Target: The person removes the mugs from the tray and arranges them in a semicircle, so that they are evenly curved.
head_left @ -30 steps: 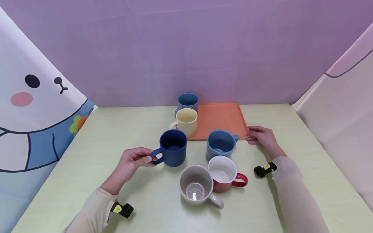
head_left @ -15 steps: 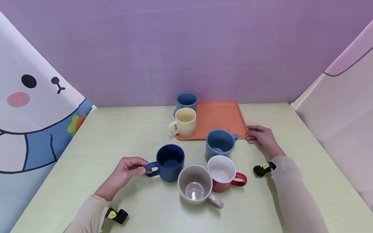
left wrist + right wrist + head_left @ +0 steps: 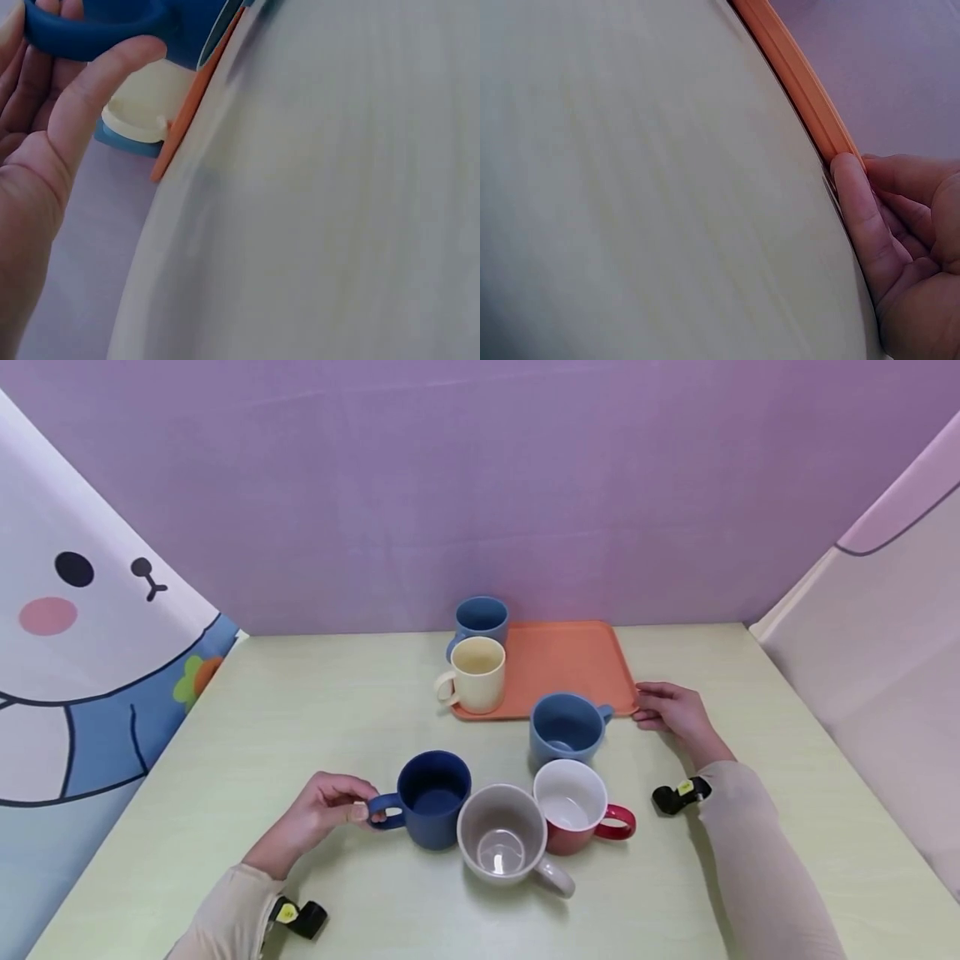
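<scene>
In the head view, my left hand pinches the handle of a dark blue mug between thumb and fingers. The mug is upright beside a light grey mug, at or just over the table; which of the two I cannot tell. My right hand pinches the near right corner of an orange tray, with thumb and finger on its rim in the right wrist view. A cream mug and a blue mug stand along the tray's left side.
Right of the grey mug stands a red mug with a white inside, its handle pointing right. Behind it, a lighter blue mug sits close to the tray's front edge. A purple cloth wall closes off the table's back.
My left hand has brought the dark blue mug down and toward me, from near the cream mug to beside the grey mug. My right hand and the tray have stayed put.
</scene>
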Motion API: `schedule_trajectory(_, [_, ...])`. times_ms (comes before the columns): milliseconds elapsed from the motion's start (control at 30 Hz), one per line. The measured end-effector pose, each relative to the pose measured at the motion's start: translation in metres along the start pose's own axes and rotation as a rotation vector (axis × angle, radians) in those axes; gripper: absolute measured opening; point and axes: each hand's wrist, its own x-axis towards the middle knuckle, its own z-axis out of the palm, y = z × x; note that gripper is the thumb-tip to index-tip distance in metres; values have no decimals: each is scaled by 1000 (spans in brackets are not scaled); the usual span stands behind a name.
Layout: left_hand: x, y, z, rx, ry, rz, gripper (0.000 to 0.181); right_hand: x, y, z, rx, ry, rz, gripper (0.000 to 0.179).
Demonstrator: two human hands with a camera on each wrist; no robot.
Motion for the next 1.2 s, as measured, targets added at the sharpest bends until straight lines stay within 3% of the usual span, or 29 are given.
schedule_trajectory(300, [2, -6, -7, -5, -34, -65, 48, 1, 1, -1, -18, 7, -3, 53])
schedule_trajectory(533, [2, -10, -14, -91, -162, -15, 45, 1, 1, 0, -3, 5, -2, 53])
schedule_trajectory(667, [2, -10, -18, -131, -211, -69, 45, 1, 1, -1, 4, 9, 5, 53])
schedule_trajectory(1200, [1, -6, -21, -112, -204, -168, 42, -2, 2, 3, -6, 76, 0, 50])
